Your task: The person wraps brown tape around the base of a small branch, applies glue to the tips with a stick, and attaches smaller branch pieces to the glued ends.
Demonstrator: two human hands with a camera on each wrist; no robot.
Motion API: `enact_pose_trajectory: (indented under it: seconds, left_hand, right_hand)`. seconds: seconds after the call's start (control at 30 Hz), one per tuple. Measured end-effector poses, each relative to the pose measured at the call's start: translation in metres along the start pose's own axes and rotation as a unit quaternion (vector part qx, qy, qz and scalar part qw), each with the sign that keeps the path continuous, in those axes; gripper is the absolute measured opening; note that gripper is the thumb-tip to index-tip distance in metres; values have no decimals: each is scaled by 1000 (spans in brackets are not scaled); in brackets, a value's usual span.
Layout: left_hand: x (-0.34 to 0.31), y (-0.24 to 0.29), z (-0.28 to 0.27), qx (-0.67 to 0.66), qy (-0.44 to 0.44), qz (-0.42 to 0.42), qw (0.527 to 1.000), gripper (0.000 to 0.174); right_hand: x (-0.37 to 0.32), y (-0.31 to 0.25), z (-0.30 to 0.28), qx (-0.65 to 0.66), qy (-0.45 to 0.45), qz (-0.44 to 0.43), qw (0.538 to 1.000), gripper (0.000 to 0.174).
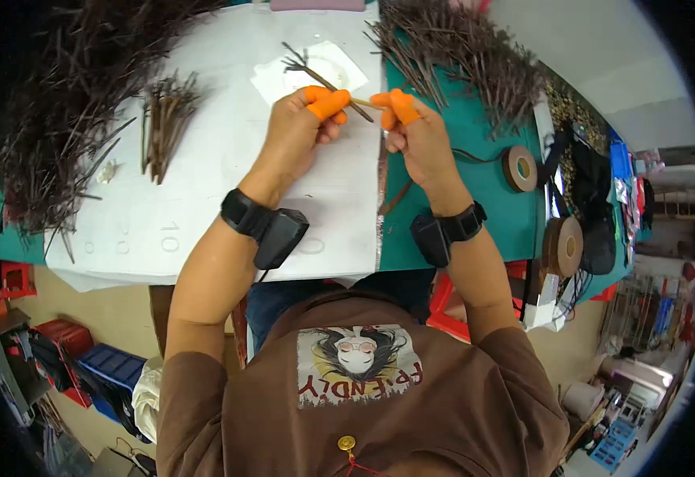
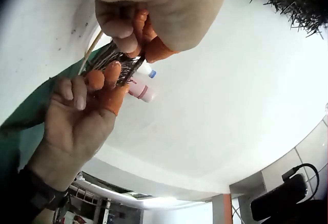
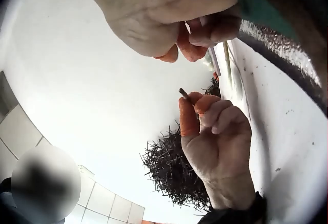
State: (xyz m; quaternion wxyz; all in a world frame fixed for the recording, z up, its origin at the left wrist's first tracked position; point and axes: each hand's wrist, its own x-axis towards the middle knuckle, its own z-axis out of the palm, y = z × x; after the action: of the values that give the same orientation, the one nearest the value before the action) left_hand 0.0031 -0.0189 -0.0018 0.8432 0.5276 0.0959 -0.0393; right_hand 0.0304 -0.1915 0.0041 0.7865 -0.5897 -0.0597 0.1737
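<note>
The left hand [image 1: 304, 127], with orange covers on its fingertips, pinches a dark twig [image 1: 316, 75] whose forked end points up and left. In the right wrist view the twig's cut end [image 3: 183, 94] sticks out past the left thumb. The right hand [image 1: 419, 143], also with orange fingertip covers, has thumb and fingers pinched together on the end of a thin tan strip [image 1: 367, 103], which runs across to the left hand near the twig. In the left wrist view the right hand [image 2: 77, 116] is close below the left.
A bundle of short sticks [image 1: 165, 135] lies on the white sheet [image 1: 220, 199], beside a big heap of dark twigs [image 1: 53, 95] at left. More twigs [image 1: 475, 60] are at upper right. Tape rolls [image 1: 520, 168] stand on the green mat [image 1: 498, 215]. White papers [image 1: 351, 71] lie beyond the hands.
</note>
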Motion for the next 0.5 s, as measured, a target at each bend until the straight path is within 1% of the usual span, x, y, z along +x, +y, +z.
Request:
enact_pose_trajectory:
  seconds: [0.07,0.13,0.2,0.23,0.3,0.33,0.37,0.4,0.43,0.47,0.5]
  left_hand:
    - [-2,5,3,35,11,30,999,12]
    - [-8,15,0,56,30,44,997,15]
    - [-12,28,-6,106,34,41,993,17]
    - [-15,37,-14,148,49,56,986,18]
    - [-19,49,-39,313,87,127,937,18]
    - [-23,56,-53,394,101,159,899,19]
    - [-31,67,-65,439,122,167,874,29]
    - [-34,73,-85,498,125,177,840,29]
    - [-40,83,-101,548,132,192,803,30]
    - [-54,104,-101,585,139,137,788,28]
    - [-66,122,-96,579,164,49,797,27]
  right_hand:
    - [-1,1,4,-91,47,-46,994,19]
    - [3,4,0,-128,53,-29,990,17]
    - [7,6,-8,-128,49,-32,990,14]
    - [8,7,-7,-122,36,-44,991,13]
    - [8,6,-12,-110,25,-69,991,11]
    - [7,4,-10,-112,24,-66,991,10]
    - [5,0,-8,-113,27,-65,991,8]
    - [2,-2,-7,-114,34,-64,991,7]
    - [1,-1,-4,-160,31,-94,982,7]
    - [2,0,-1,-209,35,-123,970,7]
    - [2,-1,0,-263,47,-148,952,8]
